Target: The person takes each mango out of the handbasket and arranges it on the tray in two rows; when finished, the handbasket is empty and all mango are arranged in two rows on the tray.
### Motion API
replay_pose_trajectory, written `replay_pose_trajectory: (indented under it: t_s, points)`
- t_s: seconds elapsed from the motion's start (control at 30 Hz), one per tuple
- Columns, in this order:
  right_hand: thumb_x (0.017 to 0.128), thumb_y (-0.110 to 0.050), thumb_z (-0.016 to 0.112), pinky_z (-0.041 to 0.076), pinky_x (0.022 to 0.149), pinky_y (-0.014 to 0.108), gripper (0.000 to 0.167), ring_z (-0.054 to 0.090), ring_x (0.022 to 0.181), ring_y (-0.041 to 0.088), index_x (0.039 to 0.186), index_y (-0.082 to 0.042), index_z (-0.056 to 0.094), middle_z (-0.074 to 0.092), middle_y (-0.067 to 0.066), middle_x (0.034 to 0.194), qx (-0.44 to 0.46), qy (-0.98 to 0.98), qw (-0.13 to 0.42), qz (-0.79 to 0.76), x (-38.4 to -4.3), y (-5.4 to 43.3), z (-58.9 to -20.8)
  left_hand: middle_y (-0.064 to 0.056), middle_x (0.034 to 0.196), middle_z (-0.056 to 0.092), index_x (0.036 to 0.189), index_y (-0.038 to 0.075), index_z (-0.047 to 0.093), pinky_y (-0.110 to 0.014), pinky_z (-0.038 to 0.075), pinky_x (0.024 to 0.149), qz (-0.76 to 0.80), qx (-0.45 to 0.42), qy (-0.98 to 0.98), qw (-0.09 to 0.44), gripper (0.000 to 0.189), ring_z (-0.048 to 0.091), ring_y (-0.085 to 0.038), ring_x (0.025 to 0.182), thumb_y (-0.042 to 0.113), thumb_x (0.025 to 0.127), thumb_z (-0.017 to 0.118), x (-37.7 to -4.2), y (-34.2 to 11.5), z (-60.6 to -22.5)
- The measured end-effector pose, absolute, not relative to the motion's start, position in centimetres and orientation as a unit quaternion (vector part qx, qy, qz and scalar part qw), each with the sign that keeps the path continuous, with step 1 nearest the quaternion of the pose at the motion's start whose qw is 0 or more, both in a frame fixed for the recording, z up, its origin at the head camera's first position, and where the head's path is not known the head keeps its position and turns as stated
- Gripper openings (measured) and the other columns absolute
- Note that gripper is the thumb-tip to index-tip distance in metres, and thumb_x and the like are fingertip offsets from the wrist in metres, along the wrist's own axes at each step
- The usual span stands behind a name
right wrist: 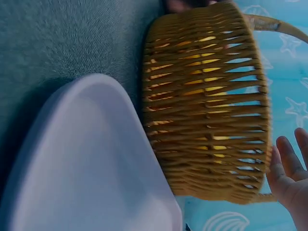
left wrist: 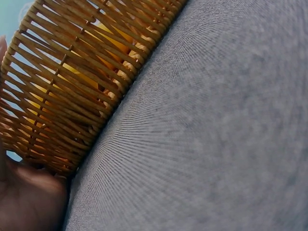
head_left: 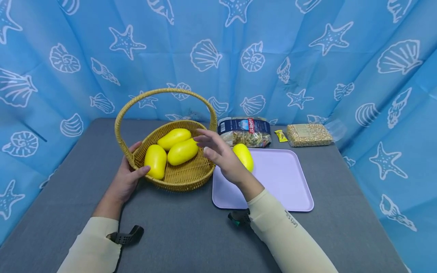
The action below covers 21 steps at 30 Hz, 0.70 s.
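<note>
A wicker basket [head_left: 181, 182] with a tall arched handle stands at the left of the table, with three yellow mangoes [head_left: 183, 151] inside. My left hand [head_left: 127, 176] grips its left rim, the thumb over the edge and the fingers outside. In the left wrist view, part of that hand [left wrist: 31, 199] is against the woven side. My right hand [head_left: 223, 157] is raised at the basket's right rim with its fingers extended, holding nothing. The right wrist view has its fingers [right wrist: 288, 159] beside the rim. Another mango [head_left: 244, 156], partly hidden by this hand, lies on the lilac tray [head_left: 280, 185].
Behind the tray lies a bag of pasta [head_left: 245, 132]. A small yellow packet [head_left: 281, 135] and a clear bag of corn kernels [head_left: 308, 135] lie to its right. A blue shell-patterned curtain [head_left: 232, 76] hangs behind the grey table [head_left: 184, 235].
</note>
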State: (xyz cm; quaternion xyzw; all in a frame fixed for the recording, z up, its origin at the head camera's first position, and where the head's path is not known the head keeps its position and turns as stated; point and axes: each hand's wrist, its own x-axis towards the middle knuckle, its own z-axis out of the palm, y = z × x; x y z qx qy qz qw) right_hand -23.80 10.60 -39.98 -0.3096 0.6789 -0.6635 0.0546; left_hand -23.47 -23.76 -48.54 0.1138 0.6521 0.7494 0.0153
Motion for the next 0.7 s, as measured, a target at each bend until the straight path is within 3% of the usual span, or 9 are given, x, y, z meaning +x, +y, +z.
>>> replay_pose_trajectory:
  t_s: [0.2, 0.4, 0.7]
  points:
    - [0.101, -0.07, 0.065, 0.04, 0.116, 0.058, 0.093, 0.042, 0.15, 0.042, 0.169, -0.013, 0.037, 0.047, 0.016, 0.163, -0.303, 0.709, 0.061, -0.634, -25.6, 8.7, -41.0, -0.018, 0.169, 0.024, 0.174, 0.02, 0.019, -0.025, 0.047, 0.105, 0.751, 0.119, 0.649, 0.016, 0.083, 0.037, -0.028, 0.143, -0.004, 0.107, 0.062, -23.6, -23.8, -48.6]
    - [0.103, -0.044, 0.073, 0.034, 0.12, 0.059, 0.075, 0.045, 0.149, 0.022, 0.167, -0.02, 0.042, 0.048, 0.011, 0.163, -0.301, 0.761, 0.042, -0.574, -27.1, 7.5, -41.4, -0.018, 0.169, 0.024, 0.174, 0.022, 0.02, -0.025, 0.046, 0.106, 0.748, 0.121, 0.653, 0.016, 0.083, 0.037, -0.028, 0.143, -0.004, 0.107, 0.062, -23.6, -23.9, -48.7]
    - [0.101, -0.048, 0.078, 0.031, 0.123, 0.046, 0.083, 0.037, 0.153, 0.023, 0.17, -0.023, 0.039, 0.043, 0.004, 0.168, -0.326, 0.866, 0.056, -0.375, -28.0, 6.3, -41.4, -0.018, 0.168, 0.024, 0.174, 0.02, 0.019, -0.025, 0.047, 0.105, 0.748, 0.123, 0.652, 0.014, 0.083, 0.038, -0.027, 0.142, -0.005, 0.107, 0.062, -23.4, -23.8, -48.5]
